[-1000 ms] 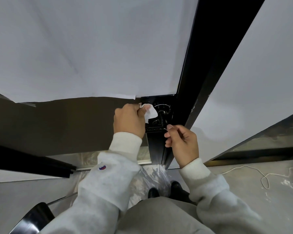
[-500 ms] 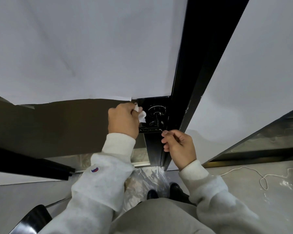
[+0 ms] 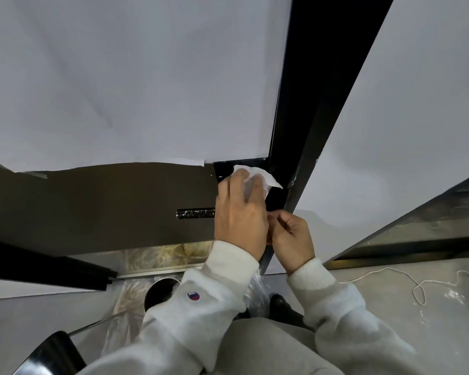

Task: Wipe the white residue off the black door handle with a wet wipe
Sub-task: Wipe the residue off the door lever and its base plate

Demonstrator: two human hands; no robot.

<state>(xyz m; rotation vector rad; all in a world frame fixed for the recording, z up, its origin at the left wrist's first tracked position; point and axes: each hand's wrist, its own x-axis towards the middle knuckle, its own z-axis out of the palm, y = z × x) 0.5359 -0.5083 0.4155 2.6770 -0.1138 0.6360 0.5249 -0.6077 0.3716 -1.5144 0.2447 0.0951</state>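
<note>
The person's left hand [image 3: 240, 215] lies flat against the black lock plate [image 3: 275, 197] at the edge of the dark door, its fingers stretched upward and pressing a crumpled white wet wipe [image 3: 257, 177] onto the plate. The wipe bunches under the fingertips and pokes out above and to the right of them, one corner pointing towards the black door frame [image 3: 322, 85]. The glossy black cylindrical door handle [image 3: 196, 214] juts out to the left from under the left hand, horizontal, with pale streaks along its top surface; its inner end is hidden by the hand. The right hand [image 3: 291, 239] sits just below and to the right, touching the left hand's edge, fingers curled loosely inward; whether it grips anything cannot be told. Both wrists wear cream knitted cuffs of a light grey sweatshirt [image 3: 201, 307]. On the grey floor to the right lies a thin white cord [image 3: 417, 286].
</note>
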